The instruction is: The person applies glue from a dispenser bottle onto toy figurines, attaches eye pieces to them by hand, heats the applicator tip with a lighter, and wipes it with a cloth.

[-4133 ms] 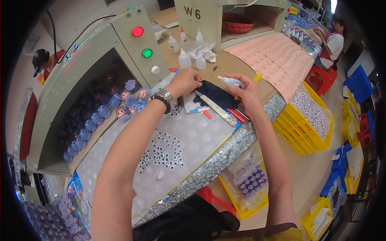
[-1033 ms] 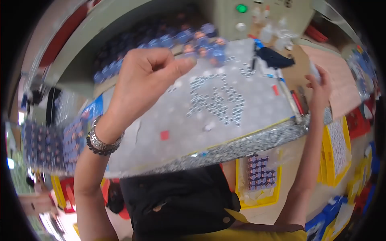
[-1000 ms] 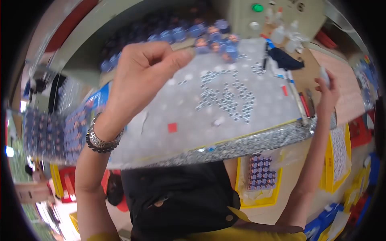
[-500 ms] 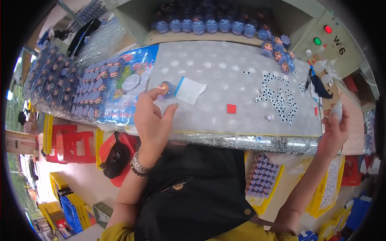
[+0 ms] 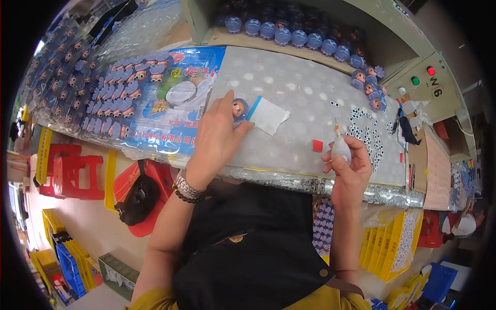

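My left hand [image 5: 219,134] is at a small purple doll head [image 5: 239,109] on the grey mat [image 5: 279,150], fingers behind its left side and thumb apart near the white paper [image 5: 268,115] with a blue edge. Whether the fingers press on the head is unclear. In my right hand [image 5: 351,165] is a white glue bottle [image 5: 341,149], its thin needle tip pointing up above the mat. Small black-and-white eye pieces [image 5: 373,134] lie scattered just beyond that hand. A red square [image 5: 317,145] lies left of the bottle.
Rows of purple heads [image 5: 298,38] stand in the machine opening at the back. More dolls [image 5: 111,103] lie on a blue printed sheet [image 5: 170,116] at the left. Pens and a dark cloth [image 5: 409,130] are at the right. Red stools [image 5: 77,173] stand below the table.
The view has turned left. My left hand has moved from above the mat down to the doll head. My right hand has brought the glue bottle leftward from the table's right side, over the mat.
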The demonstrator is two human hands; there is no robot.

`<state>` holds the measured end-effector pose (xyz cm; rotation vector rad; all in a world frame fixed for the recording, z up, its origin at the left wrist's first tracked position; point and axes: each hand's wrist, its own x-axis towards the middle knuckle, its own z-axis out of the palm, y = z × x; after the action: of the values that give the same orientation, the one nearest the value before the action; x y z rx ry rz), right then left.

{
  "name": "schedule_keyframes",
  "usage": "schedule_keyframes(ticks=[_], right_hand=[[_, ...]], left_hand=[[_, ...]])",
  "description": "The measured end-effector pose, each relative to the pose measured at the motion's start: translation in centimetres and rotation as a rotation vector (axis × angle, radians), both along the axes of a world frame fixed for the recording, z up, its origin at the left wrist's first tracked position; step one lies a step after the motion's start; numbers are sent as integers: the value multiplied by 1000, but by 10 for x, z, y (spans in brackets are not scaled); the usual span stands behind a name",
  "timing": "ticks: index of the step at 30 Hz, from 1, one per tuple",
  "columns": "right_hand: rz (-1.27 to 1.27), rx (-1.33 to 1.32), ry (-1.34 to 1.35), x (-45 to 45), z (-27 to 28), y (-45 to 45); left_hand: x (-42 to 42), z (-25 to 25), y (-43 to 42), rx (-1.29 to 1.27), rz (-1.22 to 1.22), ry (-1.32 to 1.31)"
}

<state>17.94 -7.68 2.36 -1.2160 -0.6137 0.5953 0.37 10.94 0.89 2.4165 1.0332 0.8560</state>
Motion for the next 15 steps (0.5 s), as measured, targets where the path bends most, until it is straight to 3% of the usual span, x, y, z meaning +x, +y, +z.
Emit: schedule_keyframes(ticks=[6, 10, 13, 14, 15], right_hand=[[16, -7, 102, -7, -1, 5], [90, 102, 202, -4, 6, 5], [146, 180, 293, -7, 14, 4], [172, 217, 339, -9, 17, 4], [195, 253, 386, -12, 19, 3]], left_hand=[[3, 8, 1, -129, -23, 7], [2, 9, -15, -183, 23, -163], [0, 16, -40, -938, -72, -608], [-2, 18, -46, -950, -72, -602], [-5, 20, -53, -1147, -144, -660]])
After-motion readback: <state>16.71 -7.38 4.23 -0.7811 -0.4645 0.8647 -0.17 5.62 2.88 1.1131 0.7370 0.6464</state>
